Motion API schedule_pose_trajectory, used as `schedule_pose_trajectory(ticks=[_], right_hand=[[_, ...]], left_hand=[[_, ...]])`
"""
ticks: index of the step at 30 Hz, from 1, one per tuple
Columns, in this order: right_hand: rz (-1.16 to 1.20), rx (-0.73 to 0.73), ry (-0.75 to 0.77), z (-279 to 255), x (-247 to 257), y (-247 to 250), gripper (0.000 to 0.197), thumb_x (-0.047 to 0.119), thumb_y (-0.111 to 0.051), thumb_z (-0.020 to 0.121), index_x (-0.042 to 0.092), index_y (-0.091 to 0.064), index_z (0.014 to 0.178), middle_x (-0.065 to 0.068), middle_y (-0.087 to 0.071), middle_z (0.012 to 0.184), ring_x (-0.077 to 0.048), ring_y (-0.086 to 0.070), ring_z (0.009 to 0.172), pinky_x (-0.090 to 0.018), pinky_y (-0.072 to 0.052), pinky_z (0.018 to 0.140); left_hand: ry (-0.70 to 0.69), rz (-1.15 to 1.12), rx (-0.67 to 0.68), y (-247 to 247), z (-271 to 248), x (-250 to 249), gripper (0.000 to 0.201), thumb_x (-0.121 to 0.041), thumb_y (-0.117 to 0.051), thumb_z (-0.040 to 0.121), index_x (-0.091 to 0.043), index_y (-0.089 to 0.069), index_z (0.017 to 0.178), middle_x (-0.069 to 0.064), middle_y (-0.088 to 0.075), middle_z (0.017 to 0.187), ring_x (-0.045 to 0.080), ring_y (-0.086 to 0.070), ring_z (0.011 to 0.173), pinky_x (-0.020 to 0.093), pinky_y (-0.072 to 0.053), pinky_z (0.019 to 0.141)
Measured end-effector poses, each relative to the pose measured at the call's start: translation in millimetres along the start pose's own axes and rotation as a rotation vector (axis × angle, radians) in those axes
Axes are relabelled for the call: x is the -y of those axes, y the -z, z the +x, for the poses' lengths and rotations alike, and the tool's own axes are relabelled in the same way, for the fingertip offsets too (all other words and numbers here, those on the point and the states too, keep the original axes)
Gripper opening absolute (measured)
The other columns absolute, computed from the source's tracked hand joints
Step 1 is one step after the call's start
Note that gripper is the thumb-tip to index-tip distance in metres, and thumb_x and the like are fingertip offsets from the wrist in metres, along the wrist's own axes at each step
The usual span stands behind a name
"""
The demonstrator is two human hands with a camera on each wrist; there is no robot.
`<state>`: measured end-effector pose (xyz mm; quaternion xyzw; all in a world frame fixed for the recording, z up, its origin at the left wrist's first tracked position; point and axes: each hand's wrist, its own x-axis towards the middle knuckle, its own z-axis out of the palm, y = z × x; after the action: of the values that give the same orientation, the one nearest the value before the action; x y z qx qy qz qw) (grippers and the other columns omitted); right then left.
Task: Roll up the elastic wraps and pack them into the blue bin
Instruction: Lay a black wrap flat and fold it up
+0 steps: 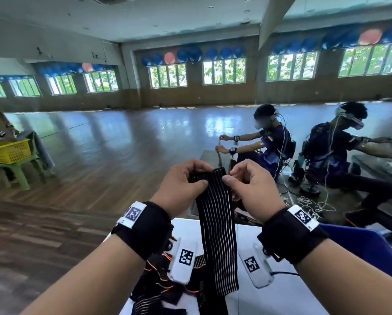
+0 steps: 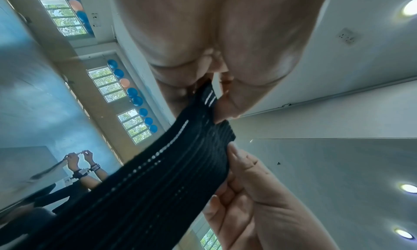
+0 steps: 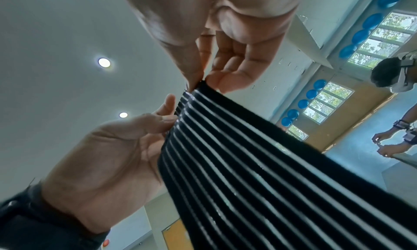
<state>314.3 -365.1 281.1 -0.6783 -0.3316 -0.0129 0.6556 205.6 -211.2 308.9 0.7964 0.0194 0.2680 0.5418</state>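
A black elastic wrap with white stripes (image 1: 215, 214) is held upright above the near part of the white tabletop (image 1: 247, 233), its top end raised to chest height and its tail hanging down to the surface. The top edge is pinched at its two corners: the left hand (image 1: 181, 183) closes thumb and curled fingers on the left corner, and the right hand (image 1: 251, 185) nips the right corner between thumb and forefinger, the remaining fingers loosely bent. No turn of the roll is yet formed.

Further wraps with orange stripes (image 1: 165, 289) lie heaped at the near left edge of the tabletop, partly under the hanging tail. The blue bin (image 1: 358, 242) stands at the right edge, only its rim and wall being seen.

Several faults are judged possible. A skewed first fold, caused by uneven pull between the two corners, would give a coned roll. A slack start would let the elastic spring open. The tail may drag the heaped wraps off the edge as it is wound in.
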Motion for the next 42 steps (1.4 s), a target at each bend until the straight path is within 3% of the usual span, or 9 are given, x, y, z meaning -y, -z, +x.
schedule_pose_trajectory(ticks=[2, 7, 11, 15, 19, 22, 31, 36, 42], right_hand=[[-0.081, -0.018, 0.059, -3.1, 0.2, 6.2, 0.019, 0.016, -0.076, 0.085, 0.023, -0.062, 0.076, 0.003, -0.06, 0.066, -0.013, -0.056, 0.06, -0.036, -0.052, 0.061], [-0.172, 0.103, 0.147, -17.3, -0.9, 24.6, 0.022, 0.011, -0.083, 0.077, 0.023, -0.071, 0.091, 0.01, -0.067, 0.097, -0.002, -0.063, 0.082, -0.016, -0.05, 0.072], [-0.148, 0.075, 0.16, -26.2, -5.7, 38.0, 0.027, 0.002, -0.078, 0.079, 0.025, -0.071, 0.091, 0.015, -0.069, 0.082, -0.001, -0.063, 0.073, -0.02, -0.053, 0.072], [-0.029, -0.033, 0.135, -30.4, -6.1, 48.2, 0.026, -0.001, -0.076, 0.081, 0.023, -0.07, 0.09, 0.0, -0.07, 0.08, -0.005, -0.059, 0.066, -0.022, -0.05, 0.062], [0.006, -0.072, 0.111, -34.0, -3.6, 59.4, 0.027, 0.002, -0.074, 0.084, 0.026, -0.062, 0.09, -0.006, -0.066, 0.084, -0.009, -0.061, 0.073, -0.024, -0.052, 0.063], [-0.03, -0.098, 0.099, -33.6, -2.0, 66.8, 0.023, 0.012, -0.073, 0.085, 0.03, -0.058, 0.087, 0.003, -0.061, 0.081, -0.011, -0.059, 0.075, -0.033, -0.052, 0.07], [-0.146, -0.16, 0.029, -47.6, -10.4, 91.1, 0.02, 0.008, -0.066, 0.09, 0.024, -0.054, 0.09, 0.011, -0.056, 0.08, -0.001, -0.053, 0.071, -0.029, -0.05, 0.07], [-0.315, 0.054, -0.133, -105.8, -69.2, 102.5, 0.026, 0.005, -0.073, 0.079, 0.028, -0.061, 0.085, 0.015, -0.064, 0.085, -0.004, -0.059, 0.082, -0.023, -0.046, 0.077], [-0.342, 0.384, -0.555, -192.9, -143.8, 107.0, 0.045, 0.008, -0.072, 0.065, 0.041, -0.064, 0.094, 0.013, -0.07, 0.097, 0.001, -0.066, 0.087, -0.019, -0.055, 0.078]], left_hand=[[-0.021, 0.004, -0.028, -8.9, 2.4, 1.2, 0.037, 0.016, -0.058, 0.086, -0.019, -0.071, 0.088, -0.003, -0.07, 0.081, 0.005, -0.065, 0.072, 0.017, -0.051, 0.067], [-0.042, -0.053, -0.094, -31.8, 3.8, -1.5, 0.038, 0.017, -0.058, 0.085, -0.019, -0.072, 0.082, -0.006, -0.07, 0.075, 0.006, -0.064, 0.071, 0.02, -0.052, 0.066], [-0.047, -0.125, -0.085, -47.6, 3.4, -2.1, 0.035, 0.012, -0.06, 0.088, -0.021, -0.072, 0.084, -0.005, -0.072, 0.082, 0.009, -0.067, 0.08, 0.024, -0.053, 0.075], [-0.076, -0.151, -0.063, -67.7, -2.8, -2.0, 0.022, -0.002, -0.065, 0.087, -0.022, -0.072, 0.094, -0.006, -0.072, 0.092, 0.01, -0.067, 0.09, 0.029, -0.055, 0.084], [-0.074, -0.153, -0.008, -86.9, -10.7, 0.6, 0.031, 0.0, -0.063, 0.09, -0.026, -0.067, 0.105, -0.01, -0.07, 0.095, 0.011, -0.067, 0.089, 0.035, -0.058, 0.079], [-0.04, -0.249, -0.007, -100.5, -10.0, -4.4, 0.034, -0.005, -0.059, 0.084, -0.027, -0.064, 0.109, 0.001, -0.071, 0.106, 0.019, -0.069, 0.095, 0.044, -0.06, 0.083], [0.01, -0.33, -0.026, -143.6, 4.2, 0.5, 0.045, 0.009, -0.053, 0.087, -0.028, -0.064, 0.112, 0.01, -0.067, 0.118, 0.028, -0.069, 0.105, 0.049, -0.06, 0.086], [0.088, -0.344, -0.026, -160.7, 14.3, 20.6, 0.043, 0.013, -0.05, 0.092, -0.02, -0.063, 0.116, 0.005, -0.071, 0.109, 0.017, -0.072, 0.088, 0.047, -0.062, 0.079], [0.193, -0.22, -0.03, -187.5, 32.4, 77.5, 0.051, 0.011, -0.055, 0.088, -0.035, -0.065, 0.105, 0.002, -0.07, 0.112, 0.027, -0.071, 0.095, 0.052, -0.06, 0.084]])
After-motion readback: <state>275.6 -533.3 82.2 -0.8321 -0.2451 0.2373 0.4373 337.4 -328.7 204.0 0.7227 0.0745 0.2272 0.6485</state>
